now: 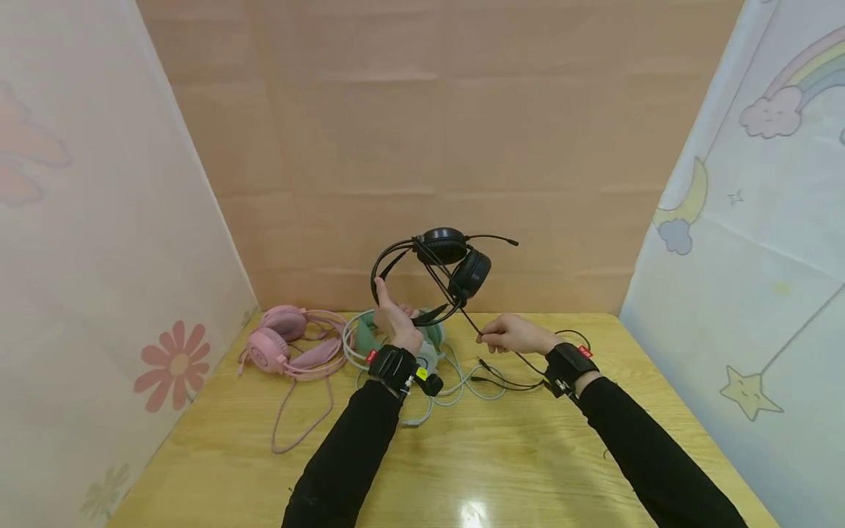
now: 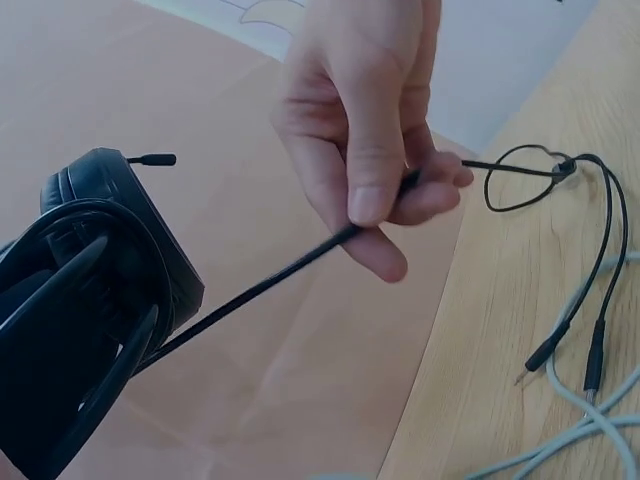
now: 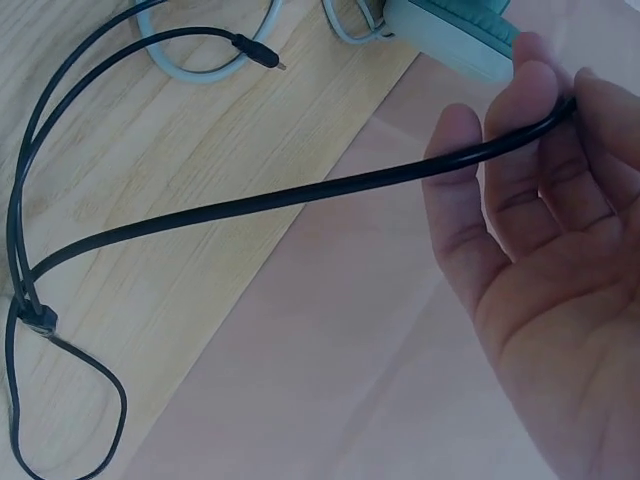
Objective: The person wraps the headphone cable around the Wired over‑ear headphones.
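My left hand grips the headband of a black headset, holding it raised above the table. Both ear cups face right, and a thin microphone boom sticks out from the upper one. To the right, my right hand pinches the headset's black cable between thumb and fingers. The cable runs taut from the lower ear cup to that hand. Beyond it, the cable drops to a small splitter on the wood, where it divides into two leads, each ending in a plug.
A pink headset with its cord lies at the table's back left. Beside it, partly hidden behind my left hand, lies a green and white headset. Its pale cable loops near the black plugs. A brown paper backdrop stands behind the table.
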Available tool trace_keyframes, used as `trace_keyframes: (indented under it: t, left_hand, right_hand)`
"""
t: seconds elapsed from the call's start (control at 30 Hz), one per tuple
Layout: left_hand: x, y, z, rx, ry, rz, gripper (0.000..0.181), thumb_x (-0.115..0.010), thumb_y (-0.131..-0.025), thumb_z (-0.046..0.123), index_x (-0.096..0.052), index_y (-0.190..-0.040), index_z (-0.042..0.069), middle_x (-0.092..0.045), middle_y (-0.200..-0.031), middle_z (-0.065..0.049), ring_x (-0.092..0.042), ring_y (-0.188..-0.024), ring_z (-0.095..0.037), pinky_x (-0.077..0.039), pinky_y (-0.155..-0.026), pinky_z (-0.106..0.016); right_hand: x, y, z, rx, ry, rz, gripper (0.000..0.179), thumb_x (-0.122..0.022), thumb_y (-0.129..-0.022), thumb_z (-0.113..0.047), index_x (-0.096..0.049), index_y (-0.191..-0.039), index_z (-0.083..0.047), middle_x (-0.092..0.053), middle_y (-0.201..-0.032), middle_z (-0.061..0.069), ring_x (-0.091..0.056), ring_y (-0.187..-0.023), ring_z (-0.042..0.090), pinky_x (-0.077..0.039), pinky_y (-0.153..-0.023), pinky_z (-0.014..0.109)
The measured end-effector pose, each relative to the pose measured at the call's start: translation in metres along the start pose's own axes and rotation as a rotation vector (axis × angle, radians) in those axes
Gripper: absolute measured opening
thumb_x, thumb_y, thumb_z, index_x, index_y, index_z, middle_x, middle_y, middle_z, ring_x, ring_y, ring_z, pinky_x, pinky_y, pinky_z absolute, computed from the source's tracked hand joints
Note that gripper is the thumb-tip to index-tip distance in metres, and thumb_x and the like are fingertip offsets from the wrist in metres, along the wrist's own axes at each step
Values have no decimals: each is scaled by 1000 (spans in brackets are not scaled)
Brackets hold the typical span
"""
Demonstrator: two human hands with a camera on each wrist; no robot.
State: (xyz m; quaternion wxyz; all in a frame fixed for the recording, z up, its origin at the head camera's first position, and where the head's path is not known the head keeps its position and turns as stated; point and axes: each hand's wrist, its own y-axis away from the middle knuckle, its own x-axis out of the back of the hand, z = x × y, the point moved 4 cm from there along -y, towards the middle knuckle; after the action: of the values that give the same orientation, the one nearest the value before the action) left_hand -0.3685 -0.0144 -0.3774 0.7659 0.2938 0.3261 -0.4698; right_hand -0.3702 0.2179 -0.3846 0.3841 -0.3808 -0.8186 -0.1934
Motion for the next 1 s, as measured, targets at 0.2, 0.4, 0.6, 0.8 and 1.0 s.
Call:
trace_keyframes:
  t: [0.2,0.4,0.6,0.8,1.0]
  left_hand:
    - [3,0,-4,-30,-27,38,59,-66,-82,67,-35,-73,17,-28,-58,3,-28,-50,-12,-35,-52,-24]
    - [-2,1,-6,-56,-76,25,57,-65,-80,70,-48,-97,18,-31,-57,5,-30,-49,-11,-36,-51,-23]
    - [-2,0,-5,-91,-145,28,60,-65,-80,70,-34,-75,18,-28,-56,3,-27,-46,-10,-34,-49,-24]
    - [0,-3,-3,-143,-246,17,58,-64,-76,74,-41,-75,21,-36,-69,4,-34,-45,-10,-36,-52,-26]
    - [-2,-1,-2,-276,-363,-50,56,-64,-83,67,-37,-67,20,-29,-52,5,-29,-41,-11,-31,-46,-26]
  right_hand:
    - [-5,-1,-8,16,4,-30,24,-52,-103,-15,-72,-108,-4,-64,-77,7,-49,-63,9,-41,-59,24]
    - [-4,-2,-14,38,-21,-58,22,-52,-102,-13,-72,-102,-3,-62,-74,5,-46,-60,7,-38,-58,23]
    - [4,-1,-18,38,-49,-58,23,-51,-102,-13,-73,-98,-5,-63,-76,1,-45,-61,9,-39,-60,24]
    - [7,2,-16,-8,-68,-50,24,-51,-103,-15,-73,-97,-8,-59,-73,13,-40,-57,8,-36,-58,23]
    - [10,3,-16,0,-65,-45,23,-52,-102,-15,-73,-103,-5,-58,-71,10,-40,-56,9,-34,-57,24]
